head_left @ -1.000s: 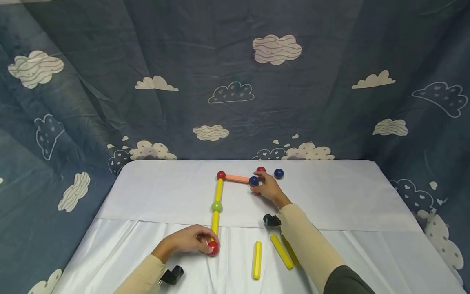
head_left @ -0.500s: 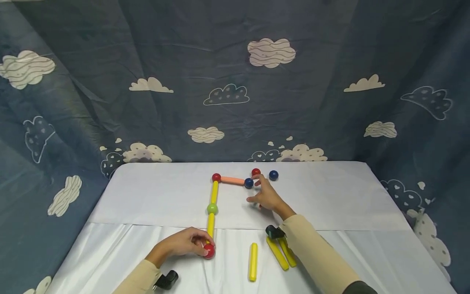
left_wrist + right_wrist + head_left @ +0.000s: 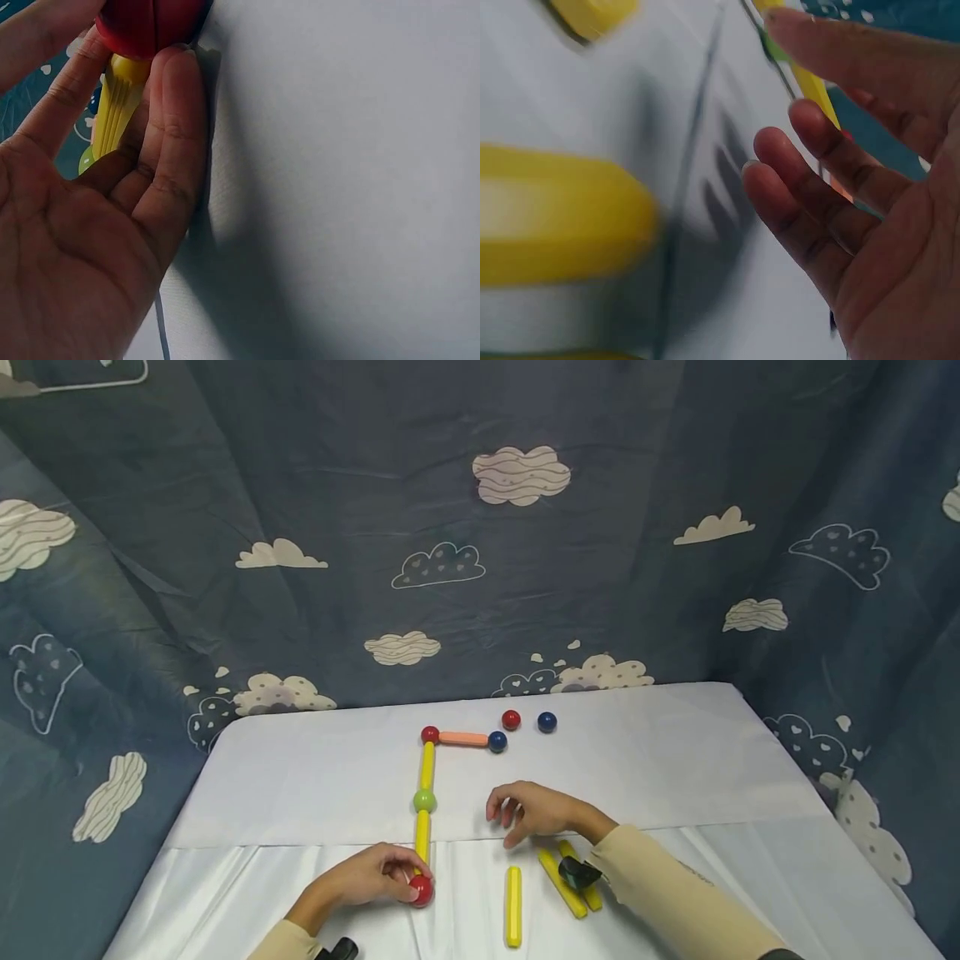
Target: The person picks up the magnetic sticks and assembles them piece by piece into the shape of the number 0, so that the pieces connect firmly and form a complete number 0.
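Note:
My left hand [image 3: 367,875] holds a red ball [image 3: 422,891] between thumb and fingers at the near end of a ball-and-rod chain. From it a yellow rod [image 3: 423,835] runs to a green ball [image 3: 424,800]. Another yellow rod [image 3: 427,766] continues to a far red ball [image 3: 430,735], where an orange rod [image 3: 463,739] leads right to a blue ball [image 3: 497,742]. Over the table, right of the chain, my right hand [image 3: 540,810] has nothing in its loosely bent fingers. Just below it lie loose yellow rods, one by itself [image 3: 513,907] and two side by side [image 3: 562,885].
A loose red ball [image 3: 511,720] and a loose blue ball [image 3: 547,722] sit at the back of the white-covered table [image 3: 660,760]. Behind it hangs a dark curtain [image 3: 420,460] with cloud prints. Each wrist carries a small black camera.
My right hand has left the blue ball at the end of the orange rod and come back toward the loose yellow rods. My left hand keeps hold of the near red ball.

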A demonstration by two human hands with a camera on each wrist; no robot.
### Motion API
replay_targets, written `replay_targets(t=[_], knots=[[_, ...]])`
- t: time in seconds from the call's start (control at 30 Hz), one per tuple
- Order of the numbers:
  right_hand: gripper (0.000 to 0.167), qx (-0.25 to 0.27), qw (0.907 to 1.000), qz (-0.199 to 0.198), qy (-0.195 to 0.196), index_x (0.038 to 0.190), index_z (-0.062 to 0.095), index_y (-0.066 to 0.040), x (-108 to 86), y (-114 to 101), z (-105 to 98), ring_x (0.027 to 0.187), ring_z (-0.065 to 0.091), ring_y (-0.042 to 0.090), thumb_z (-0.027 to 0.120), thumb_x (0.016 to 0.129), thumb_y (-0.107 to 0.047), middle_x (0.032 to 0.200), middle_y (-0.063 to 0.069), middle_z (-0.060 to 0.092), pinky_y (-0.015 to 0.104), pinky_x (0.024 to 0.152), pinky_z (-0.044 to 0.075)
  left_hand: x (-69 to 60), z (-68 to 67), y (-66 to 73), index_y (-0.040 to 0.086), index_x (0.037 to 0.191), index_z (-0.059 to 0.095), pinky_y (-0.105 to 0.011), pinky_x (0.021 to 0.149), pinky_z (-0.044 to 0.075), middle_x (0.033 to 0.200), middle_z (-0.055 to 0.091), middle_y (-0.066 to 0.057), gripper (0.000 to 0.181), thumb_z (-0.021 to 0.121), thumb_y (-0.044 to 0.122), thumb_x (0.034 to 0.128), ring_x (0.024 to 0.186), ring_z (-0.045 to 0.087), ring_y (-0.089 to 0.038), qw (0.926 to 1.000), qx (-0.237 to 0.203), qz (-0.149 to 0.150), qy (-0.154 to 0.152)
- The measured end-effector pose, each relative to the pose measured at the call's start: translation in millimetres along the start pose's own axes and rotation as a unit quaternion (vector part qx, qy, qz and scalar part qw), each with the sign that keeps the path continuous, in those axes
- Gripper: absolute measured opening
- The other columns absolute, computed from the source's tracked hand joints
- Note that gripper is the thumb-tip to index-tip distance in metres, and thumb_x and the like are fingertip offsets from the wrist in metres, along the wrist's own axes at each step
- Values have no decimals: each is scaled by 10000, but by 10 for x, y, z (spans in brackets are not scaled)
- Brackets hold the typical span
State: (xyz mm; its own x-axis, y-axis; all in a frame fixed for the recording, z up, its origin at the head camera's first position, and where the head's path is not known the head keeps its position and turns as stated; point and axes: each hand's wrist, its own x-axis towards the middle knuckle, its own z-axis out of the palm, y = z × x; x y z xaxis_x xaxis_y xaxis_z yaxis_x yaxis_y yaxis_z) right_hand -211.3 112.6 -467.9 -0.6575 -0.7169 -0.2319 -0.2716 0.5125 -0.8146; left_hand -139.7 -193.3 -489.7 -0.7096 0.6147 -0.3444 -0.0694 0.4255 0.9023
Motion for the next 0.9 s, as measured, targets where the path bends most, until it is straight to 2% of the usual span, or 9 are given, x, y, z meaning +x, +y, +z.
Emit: replay_targets(t=[0.13, 0.23, 0.37, 0.47, 0.63, 0.77, 0.9], knots=[[376, -24, 9994, -5, -359, 1030, 637, -173, -113, -48, 130, 885, 561, 214, 809, 737, -12, 970, 28, 602, 263, 757, 464, -10, 28, -8, 60, 1073, 704, -206, 627, 413, 850, 624, -1, 248, 732, 88, 828, 686, 510, -94, 10000, -18, 35, 2], [382, -248, 9975, -78, -662, 1011, 654, -225, -180, -104, 197, 896, 551, 151, 811, 733, -16, 985, -47, 591, 253, 786, 463, -11, 31, -4, 53, 1079, 701, -206, 634, 417, 864, 623, 0, 256, 732, 89, 828, 699, 514, -94, 10000, -39, 31, -9], [350, -748, 9902, -473, -1079, 983, 690, -232, -246, -163, 288, 952, 508, 55, 815, 729, -26, 1033, -169, 538, 235, 859, 437, -1, 30, -12, 48, 1089, 695, -210, 638, 417, 877, 616, 0, 268, 734, 94, 828, 716, 514, -102, 10000, -77, 11, -10], [332, -1203, 9814, -791, -1272, 972, 709, -247, -282, -179, 363, 1004, 447, 0, 821, 727, -54, 1073, -205, 490, 230, 934, 387, -4, 21, -27, 57, 1083, 697, -207, 638, 417, 870, 611, -2, 259, 736, 100, 831, 713, 510, -101, 10000, -36, -14, 11], [341, -1749, 9694, -1098, -1327, 967, 708, -276, -315, -159, 431, 990, 390, -23, 832, 711, -88, 1078, -190, 460, 244, 973, 334, -10, 12, -23, 60, 1078, 698, -211, 639, 417, 867, 605, -7, 257, 740, 94, 827, 714, 510, -108, 10000, -26, -40, 51], [326, -1908, 9661, -1197, -1263, 965, 712, -266, -323, -134, 435, 974, 392, -22, 830, 713, -97, 1060, -187, 465, 245, 967, 331, 5, 18, 6, 30, 1093, 688, -221, 634, 410, 868, 599, -21, 275, 729, 60, 823, 723, 508, -132, 9999, -149, -29, 80], [310, -2079, 9625, -1263, -1204, 950, 710, -271, -337, -99, 468, 953, 415, -37, 823, 724, -90, 1012, -215, 501, 242, 950, 344, 5, 40, -4, 53, 1086, 695, -226, 640, 407, 858, 594, -14, 269, 736, 73, 821, 726, 498, -137, 9996, -228, -136, 85]])
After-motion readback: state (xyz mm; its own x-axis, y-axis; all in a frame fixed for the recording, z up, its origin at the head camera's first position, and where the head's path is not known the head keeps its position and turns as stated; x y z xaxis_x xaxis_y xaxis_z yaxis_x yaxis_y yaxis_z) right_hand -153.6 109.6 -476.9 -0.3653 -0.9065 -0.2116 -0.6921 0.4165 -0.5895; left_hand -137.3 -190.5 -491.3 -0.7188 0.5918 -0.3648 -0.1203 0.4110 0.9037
